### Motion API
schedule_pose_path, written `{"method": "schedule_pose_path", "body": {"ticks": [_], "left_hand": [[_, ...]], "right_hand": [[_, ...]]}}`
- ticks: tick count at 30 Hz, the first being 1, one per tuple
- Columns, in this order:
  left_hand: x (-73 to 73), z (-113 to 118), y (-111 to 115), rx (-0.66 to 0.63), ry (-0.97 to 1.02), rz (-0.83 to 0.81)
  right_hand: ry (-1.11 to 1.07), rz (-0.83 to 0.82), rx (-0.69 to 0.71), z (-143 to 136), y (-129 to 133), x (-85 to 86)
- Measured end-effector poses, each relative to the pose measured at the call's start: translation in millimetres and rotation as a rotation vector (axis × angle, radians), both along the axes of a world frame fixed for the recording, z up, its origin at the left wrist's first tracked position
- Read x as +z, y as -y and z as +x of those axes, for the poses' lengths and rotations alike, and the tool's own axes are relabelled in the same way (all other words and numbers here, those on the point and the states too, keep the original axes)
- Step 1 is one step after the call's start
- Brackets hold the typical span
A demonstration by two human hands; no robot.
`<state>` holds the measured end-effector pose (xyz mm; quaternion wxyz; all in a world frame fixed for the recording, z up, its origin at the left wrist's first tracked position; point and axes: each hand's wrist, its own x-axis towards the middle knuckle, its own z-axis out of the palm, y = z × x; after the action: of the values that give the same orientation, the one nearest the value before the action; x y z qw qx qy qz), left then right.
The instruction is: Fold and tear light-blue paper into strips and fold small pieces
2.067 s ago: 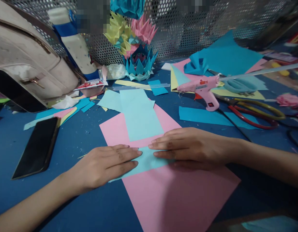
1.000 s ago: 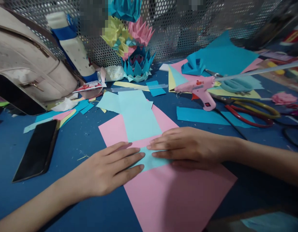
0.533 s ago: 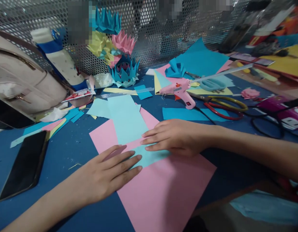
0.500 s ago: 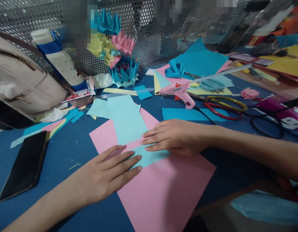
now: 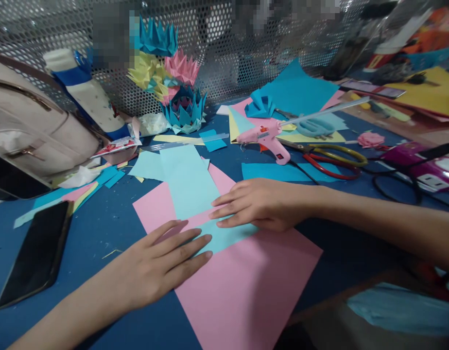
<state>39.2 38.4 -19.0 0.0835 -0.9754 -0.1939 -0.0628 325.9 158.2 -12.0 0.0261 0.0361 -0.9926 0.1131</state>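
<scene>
One L hand (image 5: 149, 270) & one R hand (image 5: 266, 201) rest on the light-blue strip (image 5: 230, 237), fingers loose & straight, w/ pink paper (image 5: 232, 291) under it.

tbh room to slip btwn phone (image 5: 33, 255) & l hand (image 5: 159, 265), but past r hand (image 5: 263, 204) glue gun (image 5: 267, 140) + cord (image 5: 303, 173) block u

Dim light leaves a soft shadow on pink paper (image 5: 239, 287)

Pale blue paper strip (image 5: 230, 235) across pink sheet (image 5: 228, 291)
</scene>
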Motion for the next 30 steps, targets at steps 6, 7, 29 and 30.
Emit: {"method": "schedule_pose_path", "body": {"ticks": [6, 7, 29, 30], "left_hand": [[2.8, 0, -1, -0.006, -0.017, -0.012], [3.2, 0, -1, -0.008, -0.018, -0.011], [-0.1, 0, -1, -0.004, 0.024, -0.039], [-0.3, 0, -1, -0.002, 0.022, -0.038]], "right_hand": [[-0.018, 0.014, 0.007, 0, -1, -0.8], [-0.018, 0.014, 0.007, 0, -1, -1.1], [-0.260, 0.066, 0.068, 7, 3, -5.7], [-0.250, 0.067, 0.068, 7, 3, -5.2]]}}
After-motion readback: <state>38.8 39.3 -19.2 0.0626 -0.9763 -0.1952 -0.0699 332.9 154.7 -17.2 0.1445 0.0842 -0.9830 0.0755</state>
